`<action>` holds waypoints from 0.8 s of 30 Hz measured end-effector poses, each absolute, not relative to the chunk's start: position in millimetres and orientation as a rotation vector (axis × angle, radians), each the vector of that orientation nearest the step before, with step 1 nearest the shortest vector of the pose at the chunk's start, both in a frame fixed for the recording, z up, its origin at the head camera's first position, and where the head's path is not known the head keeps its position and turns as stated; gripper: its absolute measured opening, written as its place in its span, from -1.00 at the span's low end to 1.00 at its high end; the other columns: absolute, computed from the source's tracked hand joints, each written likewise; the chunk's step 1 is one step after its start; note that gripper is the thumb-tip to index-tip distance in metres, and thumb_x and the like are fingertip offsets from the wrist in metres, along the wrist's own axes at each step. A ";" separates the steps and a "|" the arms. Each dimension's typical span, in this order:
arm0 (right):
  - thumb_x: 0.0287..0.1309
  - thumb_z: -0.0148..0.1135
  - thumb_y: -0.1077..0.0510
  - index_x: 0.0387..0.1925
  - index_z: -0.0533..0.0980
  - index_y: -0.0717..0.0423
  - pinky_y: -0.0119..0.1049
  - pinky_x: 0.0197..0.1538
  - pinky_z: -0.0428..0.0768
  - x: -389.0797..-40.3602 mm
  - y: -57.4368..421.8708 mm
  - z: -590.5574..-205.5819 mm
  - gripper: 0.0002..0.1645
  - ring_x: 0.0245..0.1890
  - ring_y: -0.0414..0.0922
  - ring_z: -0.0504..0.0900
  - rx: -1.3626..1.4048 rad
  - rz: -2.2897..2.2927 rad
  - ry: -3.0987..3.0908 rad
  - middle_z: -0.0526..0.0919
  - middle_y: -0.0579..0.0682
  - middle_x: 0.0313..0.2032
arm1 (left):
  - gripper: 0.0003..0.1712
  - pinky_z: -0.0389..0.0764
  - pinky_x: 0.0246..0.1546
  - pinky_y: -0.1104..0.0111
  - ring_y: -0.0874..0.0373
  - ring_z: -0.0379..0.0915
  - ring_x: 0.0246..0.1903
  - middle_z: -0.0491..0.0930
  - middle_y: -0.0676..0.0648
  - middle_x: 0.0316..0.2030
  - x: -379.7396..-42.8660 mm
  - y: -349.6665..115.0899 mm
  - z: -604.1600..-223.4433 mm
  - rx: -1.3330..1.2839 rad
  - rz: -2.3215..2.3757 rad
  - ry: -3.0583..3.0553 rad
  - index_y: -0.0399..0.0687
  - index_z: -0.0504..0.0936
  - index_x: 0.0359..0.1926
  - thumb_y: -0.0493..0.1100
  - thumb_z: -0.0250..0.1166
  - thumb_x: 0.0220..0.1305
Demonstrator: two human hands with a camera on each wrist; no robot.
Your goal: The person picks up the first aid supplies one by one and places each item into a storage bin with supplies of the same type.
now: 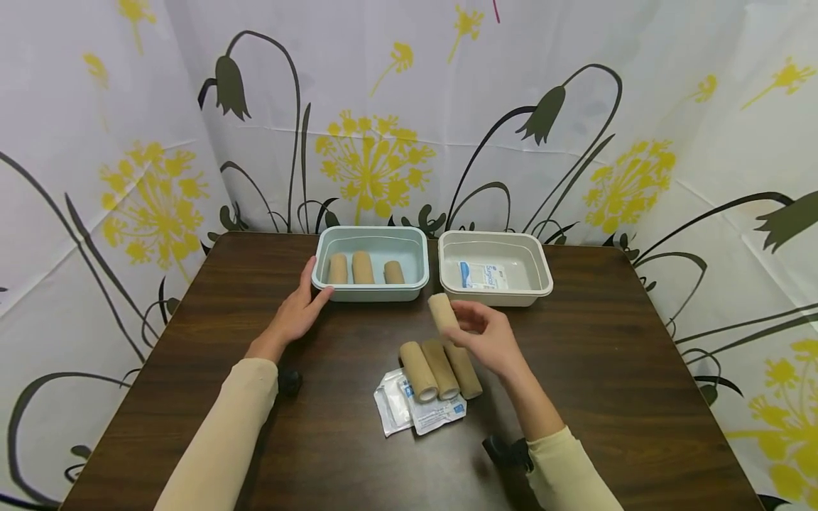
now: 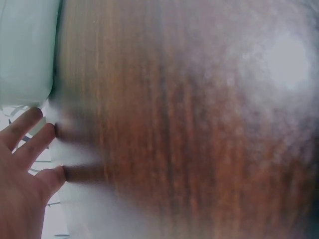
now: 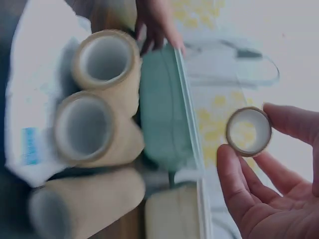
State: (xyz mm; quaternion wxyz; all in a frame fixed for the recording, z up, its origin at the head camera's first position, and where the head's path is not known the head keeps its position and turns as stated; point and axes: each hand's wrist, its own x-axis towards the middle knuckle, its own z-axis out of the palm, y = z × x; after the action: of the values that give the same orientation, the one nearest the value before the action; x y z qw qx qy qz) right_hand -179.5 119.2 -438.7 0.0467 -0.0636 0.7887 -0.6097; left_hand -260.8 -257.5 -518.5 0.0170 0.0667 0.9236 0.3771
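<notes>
My right hand (image 1: 488, 337) pinches a tan bandage roll (image 1: 442, 312) between fingers and thumb, raised above the table in front of the cream bin. In the right wrist view, this roll (image 3: 249, 131) shows a hollow white core. My left hand (image 1: 297, 309) touches the left front corner of the pale blue bin (image 1: 371, 293), its fingers (image 2: 35, 144) straight and spread in the left wrist view. Inside that bin are three tan rolls (image 1: 362, 268), one shorter. Below my right hand, three more rolls (image 1: 418, 371) lie side by side, partly on white packets (image 1: 441, 417).
To the right of the blue bin stands the cream bin (image 1: 495, 298), holding a white-and-blue packet (image 1: 483, 275) with "Surgical" printed on it. Both bins sit near the back edge of the dark wooden table (image 1: 345, 454). A flower-printed curtain (image 1: 396, 92) hangs behind.
</notes>
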 end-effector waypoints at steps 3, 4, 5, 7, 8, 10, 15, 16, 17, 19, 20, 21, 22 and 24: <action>0.05 0.45 0.25 0.17 0.53 0.23 -0.11 -0.17 0.66 -200.7 103.6 -430.4 -0.40 -0.07 0.05 0.65 -0.178 -1.898 2.347 0.63 0.22 0.01 | -0.09 0.07 0.25 -0.30 -0.39 0.03 0.37 -0.10 -0.26 0.51 -261.3 -257.0 -519.0 0.208 1.177 2.874 0.46 -0.51 0.51 0.36 -0.12 0.44; 0.06 0.44 0.25 0.18 0.52 0.24 -0.11 -0.18 0.66 -209.0 98.9 -428.7 -0.40 -0.07 0.05 0.65 -0.161 -1.905 2.331 0.62 0.23 0.01 | -0.10 0.07 0.25 -0.30 -0.39 0.03 0.37 -0.10 -0.26 0.51 -261.4 -257.0 -519.0 0.208 1.176 2.876 0.45 -0.51 0.51 0.35 -0.12 0.45; 0.07 0.44 0.25 0.18 0.51 0.25 -0.07 -0.18 0.67 -217.3 94.3 -427.2 -0.40 -0.07 0.05 0.64 -0.143 -1.912 2.318 0.62 0.24 0.01 | -0.10 0.07 0.25 -0.30 -0.40 0.03 0.36 -0.10 -0.26 0.51 -261.3 -256.9 -519.1 0.208 1.175 2.877 0.45 -0.50 0.51 0.35 -0.12 0.45; 0.07 0.43 0.24 0.18 0.51 0.25 -0.12 -0.20 0.67 -234.4 86.5 -426.5 -0.40 -0.10 0.03 0.64 -0.094 -1.901 2.320 0.61 0.25 0.01 | -0.10 0.07 0.25 -0.30 -0.39 0.03 0.37 -0.10 -0.26 0.51 -261.1 -256.8 -518.9 0.209 1.173 2.875 0.45 -0.51 0.51 0.35 -0.12 0.45; 0.08 0.43 0.24 0.18 0.51 0.25 -0.13 -0.20 0.67 -242.9 82.9 -426.9 -0.41 -0.12 0.03 0.64 -0.069 -1.894 2.321 0.61 0.25 0.01 | -0.10 0.06 0.25 -0.30 -0.39 0.02 0.37 -0.11 -0.25 0.51 -260.7 -256.7 -518.6 0.207 1.173 2.873 0.46 -0.51 0.51 0.36 -0.12 0.45; 0.10 0.42 0.23 0.18 0.50 0.24 -0.21 -0.23 0.68 -258.3 76.2 -428.4 -0.41 -0.13 0.03 0.65 -0.022 -1.868 2.338 0.61 0.25 0.02 | -0.09 0.06 0.25 -0.30 -0.37 0.02 0.38 -0.12 -0.24 0.51 -259.8 -256.4 -518.5 0.201 1.172 2.868 0.48 -0.52 0.51 0.37 -0.12 0.44; 0.10 0.41 0.21 0.16 0.51 0.22 -0.13 -0.15 0.66 -285.6 62.6 -431.7 -0.43 -0.15 -0.01 0.62 0.052 -1.824 2.405 0.60 0.21 0.01 | -0.09 0.06 0.25 -0.30 -0.36 0.01 0.38 -0.12 -0.23 0.52 -258.8 -256.4 -519.3 0.195 1.170 2.860 0.50 -0.52 0.50 0.38 -0.12 0.43; 0.10 0.40 0.21 0.16 0.51 0.21 -0.11 -0.13 0.66 -289.4 60.6 -431.9 -0.43 -0.14 0.00 0.61 0.062 -1.820 2.415 0.59 0.19 0.01 | -0.09 0.06 0.25 -0.30 -0.37 0.01 0.38 -0.12 -0.23 0.52 -258.9 -256.3 -519.5 0.197 1.170 2.861 0.50 -0.52 0.50 0.38 -0.12 0.43; 0.09 0.40 0.21 0.17 0.50 0.21 -0.12 -0.14 0.66 -292.5 58.6 -431.7 -0.43 -0.12 0.01 0.60 0.065 -1.817 2.426 0.59 0.19 0.02 | -0.09 0.06 0.25 -0.30 -0.37 0.01 0.38 -0.12 -0.23 0.52 -259.1 -256.2 -519.5 0.199 1.171 2.861 0.50 -0.52 0.50 0.38 -0.12 0.43; 0.09 0.40 0.19 0.19 0.49 0.22 -0.14 -0.09 0.63 -297.9 55.4 -431.6 -0.40 -0.05 0.03 0.59 0.049 -1.795 2.469 0.58 0.19 0.06 | -0.09 0.06 0.25 -0.30 -0.38 0.02 0.38 -0.11 -0.23 0.51 -259.4 -256.3 -519.7 0.200 1.176 2.866 0.47 -0.50 0.51 0.37 -0.11 0.43; 0.09 0.41 0.17 0.20 0.48 0.22 -0.16 -0.06 0.61 -300.2 54.3 -431.9 -0.38 0.00 0.05 0.58 0.034 -1.782 2.492 0.58 0.19 0.08 | -0.09 0.07 0.25 -0.30 -0.38 0.03 0.37 -0.10 -0.23 0.51 -259.5 -256.4 -519.8 0.199 1.176 2.868 0.46 -0.50 0.51 0.37 -0.11 0.43; 0.10 0.42 0.16 0.22 0.47 0.22 -0.15 -0.01 0.59 -301.9 53.4 -431.9 -0.36 0.04 0.06 0.57 0.011 -1.760 2.522 0.57 0.19 0.10 | -0.09 0.07 0.25 -0.30 -0.38 0.03 0.37 -0.10 -0.23 0.51 -259.7 -256.4 -519.7 0.199 1.176 2.869 0.45 -0.50 0.52 0.37 -0.11 0.43; 0.10 0.43 0.13 0.22 0.47 0.22 -0.15 0.03 0.57 -303.3 53.1 -432.6 -0.35 0.07 0.07 0.56 -0.013 -1.729 2.556 0.57 0.19 0.12 | -0.08 0.07 0.25 -0.30 -0.38 0.03 0.37 -0.10 -0.23 0.51 -259.8 -256.5 -519.6 0.199 1.179 2.868 0.44 -0.49 0.52 0.37 -0.11 0.43; 0.10 0.43 0.11 0.22 0.48 0.22 -0.15 0.10 0.52 -305.1 53.3 -434.1 -0.35 0.13 0.07 0.55 -0.059 -1.666 2.615 0.56 0.20 0.15 | -0.08 0.07 0.25 -0.29 -0.38 0.04 0.37 -0.09 -0.23 0.51 -260.2 -256.7 -519.5 0.199 1.181 2.868 0.43 -0.48 0.52 0.37 -0.11 0.43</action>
State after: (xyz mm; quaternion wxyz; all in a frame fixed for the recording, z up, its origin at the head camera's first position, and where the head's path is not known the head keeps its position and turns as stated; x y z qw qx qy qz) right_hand -305.1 53.3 -434.1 0.0203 -0.0191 0.8430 -0.5372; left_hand -260.2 -256.7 -519.5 0.0168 0.0640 0.9226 0.3800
